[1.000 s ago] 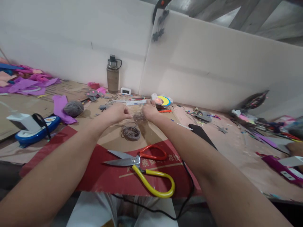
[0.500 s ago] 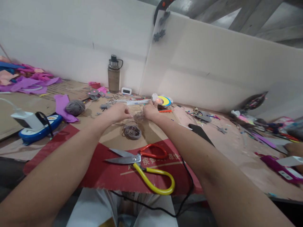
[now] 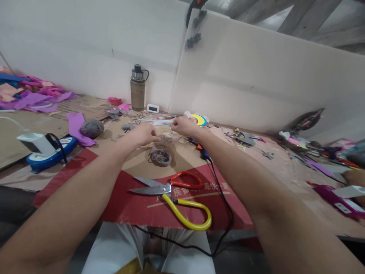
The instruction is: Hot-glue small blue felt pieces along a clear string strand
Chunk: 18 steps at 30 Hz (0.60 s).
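My left hand (image 3: pixel 146 134) is closed in a pinch above the cardboard; whatever its fingertips hold is too small to make out. Across from it, my right hand (image 3: pixel 182 125) is curled, its fingertips mostly hidden. Some clear, glittery stuff (image 3: pixel 173 139) lies between and below the hands. Just nearer to me is a loose coil of grey cord (image 3: pixel 161 156). Scissors with one red and one yellow handle (image 3: pixel 185 220) lie with blades apart on the red cardboard (image 3: pixel 119 209). Under my right forearm sits a blue tool with an orange part (image 3: pixel 203 153), joined to a black cable.
A ball of grey yarn (image 3: pixel 92 128) and a blue power strip (image 3: pixel 51 154) are at left. Behind stand a water bottle (image 3: pixel 137 91) and a small white clock (image 3: pixel 153 108). A yellow-and-blue roll (image 3: pixel 200 120) lies past my right hand. Another person's hand (image 3: pixel 355 180) shows at far right.
My right hand has lifted slightly away from the clear stuff, uncovering the blue tool beneath the forearm. My left hand has stayed nearly in place. The view has shifted slightly.
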Motion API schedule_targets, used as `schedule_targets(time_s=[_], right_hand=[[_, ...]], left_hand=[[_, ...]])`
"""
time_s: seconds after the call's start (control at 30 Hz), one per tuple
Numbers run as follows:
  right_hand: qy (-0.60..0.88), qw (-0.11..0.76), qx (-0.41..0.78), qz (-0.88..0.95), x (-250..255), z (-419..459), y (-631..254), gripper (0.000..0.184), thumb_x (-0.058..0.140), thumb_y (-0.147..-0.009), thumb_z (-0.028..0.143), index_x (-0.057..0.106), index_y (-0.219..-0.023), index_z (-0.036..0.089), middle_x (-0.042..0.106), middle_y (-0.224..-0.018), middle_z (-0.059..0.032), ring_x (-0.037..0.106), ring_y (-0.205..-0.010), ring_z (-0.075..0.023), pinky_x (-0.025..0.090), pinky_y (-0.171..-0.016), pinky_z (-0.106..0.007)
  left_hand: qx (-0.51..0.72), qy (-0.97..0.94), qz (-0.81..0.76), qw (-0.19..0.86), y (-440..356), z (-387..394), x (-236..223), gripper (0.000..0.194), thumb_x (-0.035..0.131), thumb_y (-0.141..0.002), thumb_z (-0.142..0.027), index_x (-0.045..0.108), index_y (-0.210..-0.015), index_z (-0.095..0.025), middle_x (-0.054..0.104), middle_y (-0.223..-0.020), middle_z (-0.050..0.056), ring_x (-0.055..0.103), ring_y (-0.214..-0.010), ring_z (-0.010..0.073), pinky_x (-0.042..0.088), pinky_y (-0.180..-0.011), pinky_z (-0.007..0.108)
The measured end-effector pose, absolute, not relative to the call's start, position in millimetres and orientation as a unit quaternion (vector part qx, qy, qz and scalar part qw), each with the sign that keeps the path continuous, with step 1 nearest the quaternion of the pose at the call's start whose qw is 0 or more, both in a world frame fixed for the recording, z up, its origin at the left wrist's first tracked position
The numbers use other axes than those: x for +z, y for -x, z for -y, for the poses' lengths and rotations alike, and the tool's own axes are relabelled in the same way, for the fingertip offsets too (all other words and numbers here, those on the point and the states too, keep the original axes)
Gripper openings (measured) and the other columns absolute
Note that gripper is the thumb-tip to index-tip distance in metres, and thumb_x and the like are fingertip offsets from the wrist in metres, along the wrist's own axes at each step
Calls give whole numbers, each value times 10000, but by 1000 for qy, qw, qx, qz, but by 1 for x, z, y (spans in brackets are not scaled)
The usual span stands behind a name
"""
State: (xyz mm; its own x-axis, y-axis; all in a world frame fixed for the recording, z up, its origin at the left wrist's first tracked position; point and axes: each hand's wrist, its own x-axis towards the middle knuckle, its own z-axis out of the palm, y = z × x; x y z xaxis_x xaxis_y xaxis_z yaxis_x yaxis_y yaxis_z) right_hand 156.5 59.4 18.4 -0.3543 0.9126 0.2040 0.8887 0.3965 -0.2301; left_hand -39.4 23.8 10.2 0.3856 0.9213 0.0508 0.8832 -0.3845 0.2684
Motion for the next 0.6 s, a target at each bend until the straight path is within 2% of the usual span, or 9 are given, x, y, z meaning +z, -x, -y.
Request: schedule_targets(time_s=[0.1, 0.17, 0.23, 0.3, 0.33, 0.4, 0.43, 0.5, 0.6], right_hand=[[478, 188, 155, 844, 48, -20, -169, 270, 414, -904, 349, 580, -815, 156, 539, -730, -8, 472, -709, -117, 406, -698, -270], [400, 215, 213, 865, 60, 20, -179, 303, 364, -942, 388, 558, -861, 171, 550, -818, -15, 482, -756, -116, 420, -731, -255], [383, 197, 236, 871, 66, 65, -185, 321, 325, -967, 381, 558, -884, 176, 562, -890, -35, 505, -821, -125, 428, -794, -268], [347, 141, 288, 881, 67, 105, -189, 333, 316, -977, 385, 567, -893, 182, 571, -883, -33, 526, -832, -128, 436, -805, -270], [319, 80, 322, 888, 66, 122, -189, 341, 329, -977, 387, 579, -865, 184, 578, -851, -28, 531, -811, -129, 441, -791, -268], [267, -19, 369, 890, 64, 143, -187, 334, 402, -959, 387, 604, -785, 187, 582, -770, -12, 538, -749, -123, 440, -742, -251], [264, -36, 374, 888, 62, 147, -186, 307, 453, -941, 381, 615, -760, 193, 593, -754, -8, 542, -726, -120, 437, -712, -242], [291, -4, 356, 888, 57, 143, -185, 216, 527, -907, 328, 642, -761, 217, 632, -770, 0, 562, -715, -116, 433, -676, -228], [359, 132, 274, 882, 45, 113, -185, 158, 524, -888, 212, 675, -880, 258, 688, -892, 14, 609, -812, -118, 444, -744, -226]], left_hand=[[90, -821, -555, 97, 40, -23, 11, 317, 593, -765, -427, 745, -796, -150, 656, -663, 47, 526, -609, 146, 321, -558, 253], [87, -822, -555, 90, 40, -23, 12, 323, 587, -774, -433, 742, -777, -150, 651, -652, 45, 518, -596, 139, 320, -561, 254], [88, -827, -550, 76, 39, -22, 12, 330, 584, -779, -440, 741, -768, -149, 652, -648, 45, 509, -590, 136, 319, -565, 256], [89, -830, -547, 66, 39, -23, 12, 327, 586, -776, -439, 740, -760, -152, 657, -651, 45, 504, -589, 135, 316, -566, 257], [90, -831, -545, 65, 38, -23, 12, 322, 588, -775, -437, 740, -758, -154, 661, -657, 44, 507, -593, 135, 314, -565, 256], [89, -829, -547, 71, 38, -24, 11, 308, 591, -772, -430, 742, -764, -162, 670, -671, 42, 521, -607, 137, 316, -565, 251], [89, -828, -548, 76, 38, -24, 11, 304, 592, -770, -428, 744, -774, -164, 674, -680, 42, 531, -615, 139, 319, -567, 249], [90, -827, -549, 80, 38, -25, 11, 309, 595, -766, -432, 746, -783, -163, 679, -684, 47, 542, -623, 146, 325, -569, 249], [92, -831, -543, 77, 39, -24, 11, 318, 586, -769, -441, 746, -760, -167, 680, -670, 48, 539, -618, 147, 327, -568, 249]])
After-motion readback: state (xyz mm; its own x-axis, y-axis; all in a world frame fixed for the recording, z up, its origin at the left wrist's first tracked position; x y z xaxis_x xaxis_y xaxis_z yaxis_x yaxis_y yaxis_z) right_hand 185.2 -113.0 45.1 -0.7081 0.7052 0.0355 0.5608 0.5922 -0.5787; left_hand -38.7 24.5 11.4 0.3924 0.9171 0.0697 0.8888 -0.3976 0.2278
